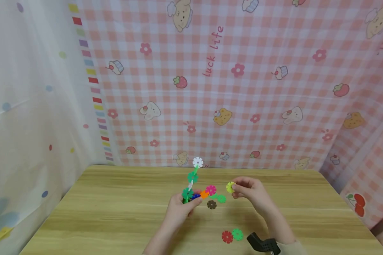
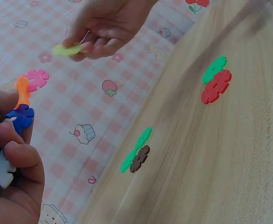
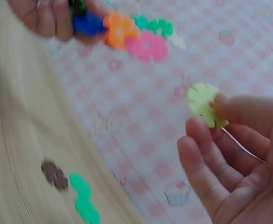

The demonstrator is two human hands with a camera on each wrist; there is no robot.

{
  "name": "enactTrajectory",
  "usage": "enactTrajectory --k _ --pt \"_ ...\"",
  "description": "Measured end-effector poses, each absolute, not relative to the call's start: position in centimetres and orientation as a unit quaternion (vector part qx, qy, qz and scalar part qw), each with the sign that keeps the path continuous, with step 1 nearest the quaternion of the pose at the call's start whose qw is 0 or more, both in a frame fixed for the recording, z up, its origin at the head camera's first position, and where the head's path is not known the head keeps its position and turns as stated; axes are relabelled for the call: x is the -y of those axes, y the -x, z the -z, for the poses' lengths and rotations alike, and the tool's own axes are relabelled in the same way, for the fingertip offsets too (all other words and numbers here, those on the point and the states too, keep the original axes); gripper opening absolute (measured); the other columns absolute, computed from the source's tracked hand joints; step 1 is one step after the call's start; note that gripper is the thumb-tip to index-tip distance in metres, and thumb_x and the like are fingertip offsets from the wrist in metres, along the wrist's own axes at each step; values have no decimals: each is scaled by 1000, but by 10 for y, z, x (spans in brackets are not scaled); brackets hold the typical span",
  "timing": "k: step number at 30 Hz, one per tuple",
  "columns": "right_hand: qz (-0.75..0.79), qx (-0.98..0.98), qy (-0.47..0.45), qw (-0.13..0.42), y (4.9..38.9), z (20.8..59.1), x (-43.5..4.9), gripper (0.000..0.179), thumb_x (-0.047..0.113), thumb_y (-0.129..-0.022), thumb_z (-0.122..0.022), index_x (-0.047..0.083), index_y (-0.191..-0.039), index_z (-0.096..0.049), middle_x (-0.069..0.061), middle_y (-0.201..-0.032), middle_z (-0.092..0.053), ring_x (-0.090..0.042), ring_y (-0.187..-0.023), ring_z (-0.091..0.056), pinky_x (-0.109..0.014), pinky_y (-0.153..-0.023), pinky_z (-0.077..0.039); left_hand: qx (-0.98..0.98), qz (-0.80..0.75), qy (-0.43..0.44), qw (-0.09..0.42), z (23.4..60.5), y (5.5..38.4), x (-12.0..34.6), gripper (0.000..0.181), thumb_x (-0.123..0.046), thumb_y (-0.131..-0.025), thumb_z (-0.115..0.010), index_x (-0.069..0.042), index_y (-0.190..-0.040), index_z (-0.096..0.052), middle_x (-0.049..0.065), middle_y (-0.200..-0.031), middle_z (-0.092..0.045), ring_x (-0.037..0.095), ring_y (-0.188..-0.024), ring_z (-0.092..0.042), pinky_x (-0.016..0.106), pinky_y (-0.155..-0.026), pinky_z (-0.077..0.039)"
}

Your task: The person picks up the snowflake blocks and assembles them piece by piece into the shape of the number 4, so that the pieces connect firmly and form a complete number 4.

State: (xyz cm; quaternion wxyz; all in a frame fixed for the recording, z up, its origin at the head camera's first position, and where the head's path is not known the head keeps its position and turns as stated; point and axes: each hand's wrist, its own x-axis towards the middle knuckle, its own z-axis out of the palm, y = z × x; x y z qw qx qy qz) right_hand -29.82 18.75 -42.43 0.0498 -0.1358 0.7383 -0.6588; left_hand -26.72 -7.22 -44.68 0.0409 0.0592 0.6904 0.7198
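My left hand (image 1: 179,209) grips a chain of notched plastic discs above the table. One branch climbs through a green disc (image 1: 193,177) to a white disc (image 1: 198,162) at the top. Toward the right the chain runs through a blue disc (image 2: 23,117) and an orange disc (image 3: 121,31) to a pink disc (image 3: 147,45) at its end. My right hand (image 1: 251,191) pinches a single yellow disc (image 3: 203,103) between thumb and forefinger, a short way right of the pink disc. Part of the chain is hidden behind the left fingers.
On the wooden table (image 1: 115,219) lie a brown disc (image 1: 212,204) and green discs (image 1: 221,198) just beyond the hands. Nearer the front, a red disc (image 1: 227,237) lies against another green disc (image 1: 237,234). A black wrist device (image 1: 263,244) sits by the right forearm. Patterned cloth (image 1: 210,88) hangs behind.
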Motion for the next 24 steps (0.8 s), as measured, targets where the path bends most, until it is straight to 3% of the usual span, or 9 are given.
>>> enactTrajectory --k 6,11,17,24 --pt "752 -652 95 7 296 430 -163 17 0 -92 -62 -11 -106 -62 -9 -90 -65 -17 -75 -67 -35 -76 -57 -696 -714 -57 44 446 266 72 34 -16 -83 -76 0 -113 -68 -2 -62 -53 9 -50 -41 19 -48 -36" --pt "783 -607 137 -18 295 439 -153 13 -1 -93 -61 -5 -104 -65 -6 -92 -69 -17 -81 -69 -35 -79 -56 -698 -712 -56 43 446 266 72 36 -18 -83 -77 0 -112 -68 -2 -59 -51 9 -50 -41 19 -48 -36" --pt "783 -598 174 -3 297 444 -148 17 -1 -94 -59 9 -98 -71 -5 -94 -71 -17 -86 -69 -33 -82 -55 -690 -721 -56 39 447 268 73 35 -18 -83 -77 0 -112 -68 -2 -66 -57 10 -52 -44 20 -50 -40" --pt "768 -615 181 1 296 447 -148 14 0 -94 -60 -8 -104 -65 -8 -99 -68 -18 -92 -68 -34 -85 -54 -685 -726 -48 41 449 268 71 35 -19 -84 -77 0 -112 -68 -1 -73 -63 10 -53 -45 20 -50 -41"
